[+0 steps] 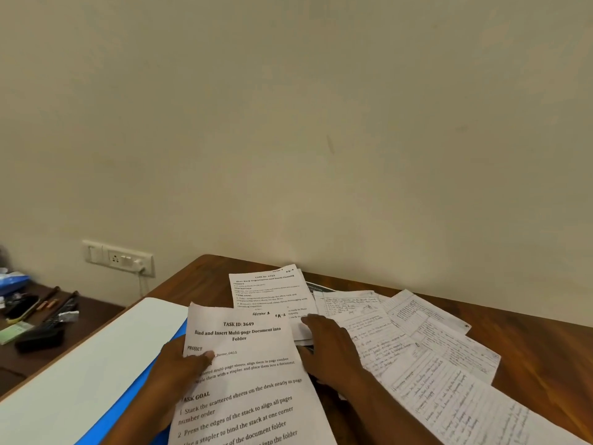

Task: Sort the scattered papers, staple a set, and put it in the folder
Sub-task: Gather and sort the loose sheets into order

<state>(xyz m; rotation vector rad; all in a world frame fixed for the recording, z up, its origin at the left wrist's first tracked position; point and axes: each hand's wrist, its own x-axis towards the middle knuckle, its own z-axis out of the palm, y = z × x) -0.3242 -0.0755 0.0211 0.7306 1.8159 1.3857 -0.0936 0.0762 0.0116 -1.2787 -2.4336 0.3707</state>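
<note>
Papers [401, 342] were spread across a brown wooden desk [545, 354], fanned out toward its right side and overlapping one another; most of them were covered in handwriting. A printed sheet [247, 374] headed "TASK ID: 3649" was held up at the near edge of the view by the left hand [186, 364], its thumb laid over the page's left margin and the fingers hidden behind the paper. A second printed sheet [269, 290] lay flat further back, partly covered by the held page. The right hand [330, 345] was placed among the scattered papers with its fingers spread and fairly straight, the fingertips resting on a sheet; nothing was seen to be gripped by it. A blue folder [134, 390] lay at the desk's left side, with a large white sheet [96, 358] lying over most of it, so that only a blue strip was shown beside the held page.

Behind the desk a plain cream wall [321, 123] filled the upper part of the view. A white switch and socket plate [118, 258] was fixed low on it at the left, with a cable hanging beneath. A lower dark table [77, 326] stood to the left, on which small items were piled, possibly pens and a dark case, too blurred to be told apart.
</note>
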